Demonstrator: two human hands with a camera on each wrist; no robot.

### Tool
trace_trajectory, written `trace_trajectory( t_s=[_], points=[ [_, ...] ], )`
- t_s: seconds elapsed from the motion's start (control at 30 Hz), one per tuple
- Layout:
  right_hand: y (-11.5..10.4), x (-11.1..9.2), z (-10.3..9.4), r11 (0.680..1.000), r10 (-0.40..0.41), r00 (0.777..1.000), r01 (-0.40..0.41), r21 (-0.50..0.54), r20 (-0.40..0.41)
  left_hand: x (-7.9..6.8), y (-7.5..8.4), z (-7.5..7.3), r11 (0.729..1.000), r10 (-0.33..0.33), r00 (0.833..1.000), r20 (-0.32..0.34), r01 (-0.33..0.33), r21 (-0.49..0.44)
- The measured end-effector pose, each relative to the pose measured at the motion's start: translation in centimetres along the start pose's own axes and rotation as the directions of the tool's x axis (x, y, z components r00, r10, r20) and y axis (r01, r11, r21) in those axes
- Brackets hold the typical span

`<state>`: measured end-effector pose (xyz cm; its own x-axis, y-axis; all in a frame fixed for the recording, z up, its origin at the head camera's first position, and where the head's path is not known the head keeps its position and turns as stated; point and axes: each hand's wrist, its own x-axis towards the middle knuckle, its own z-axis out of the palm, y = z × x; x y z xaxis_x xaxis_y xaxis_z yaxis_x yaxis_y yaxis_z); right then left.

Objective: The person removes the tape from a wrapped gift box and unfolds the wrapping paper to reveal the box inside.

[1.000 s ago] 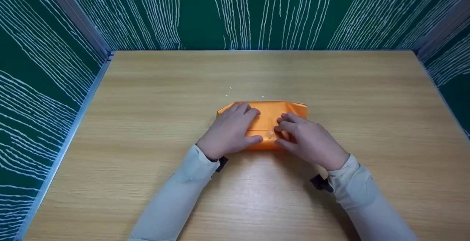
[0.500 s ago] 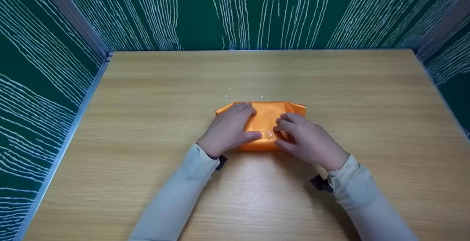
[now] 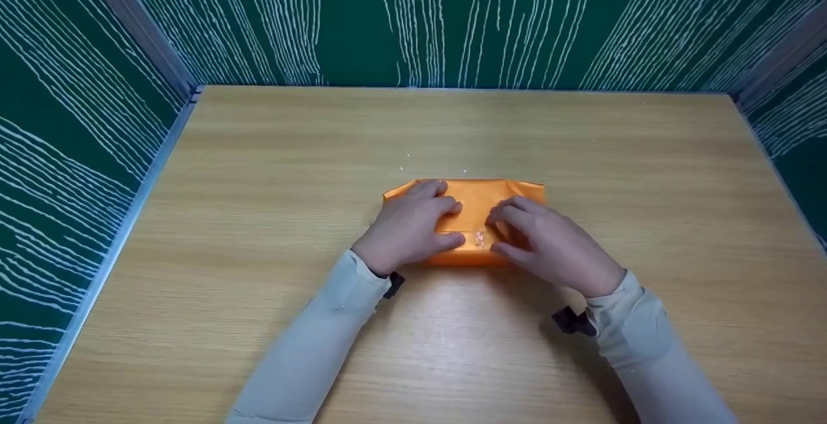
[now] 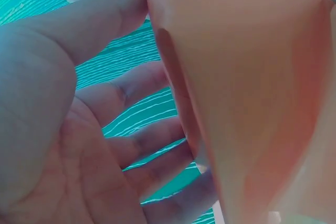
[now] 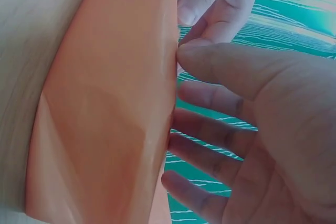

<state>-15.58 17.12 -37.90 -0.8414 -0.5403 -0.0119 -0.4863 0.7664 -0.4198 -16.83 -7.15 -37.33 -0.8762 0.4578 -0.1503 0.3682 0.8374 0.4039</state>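
Observation:
An orange paper-wrapped package (image 3: 475, 199) lies on the wooden table, its top crossed by a seam near the front. A small shiny patch of clear tape (image 3: 479, 238) sits on that seam between the two hands. My left hand (image 3: 413, 225) rests on the package's left part, fingers spread and thumb near the seam. On the right part, the fingertips of my right hand (image 3: 549, 240) touch the top, with gently bent fingers and the thumb close to the front edge. Both wrist views show the orange paper (image 4: 247, 87) up close, fingertips against its top.
Several tiny white scraps (image 3: 464, 170) lie on the table (image 3: 291, 152) behind the package. Green walls (image 3: 352, 23) with white wavy lines stand along the back and both sides. Each wrist carries a small black camera mount (image 3: 574, 320).
My right hand has shifted slightly right, so the tape patch shows more fully. The left fingers have spread a little. The package stays in nearly the same place.

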Motion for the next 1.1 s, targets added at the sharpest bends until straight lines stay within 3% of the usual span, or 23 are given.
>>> trace_trajectory(
  t_s=[0.2,0.53,0.8,1.1],
  points=[
    [0.4,0.2,-0.1,0.999,0.033,0.999,-0.033,0.004,-0.004,-0.1,0.0,-0.2,1.0,0.015,1.0,-0.008,-0.014,0.023],
    [1.4,-0.1,-0.2,0.991,0.123,0.987,-0.128,0.033,0.108,-0.3,-1.1,-0.8,0.997,0.069,0.997,0.041,-0.07,0.03],
    [1.2,-0.3,-0.5,0.984,0.165,0.976,-0.172,0.038,0.144,-0.6,-1.0,-0.9,0.999,-0.051,0.999,-0.005,0.051,0.01],
    [1.1,-0.3,-0.5,0.986,0.163,0.977,-0.168,0.021,0.14,-0.5,-0.4,-0.3,1.0,-0.013,1.0,-0.023,0.014,0.028]
  ],
)
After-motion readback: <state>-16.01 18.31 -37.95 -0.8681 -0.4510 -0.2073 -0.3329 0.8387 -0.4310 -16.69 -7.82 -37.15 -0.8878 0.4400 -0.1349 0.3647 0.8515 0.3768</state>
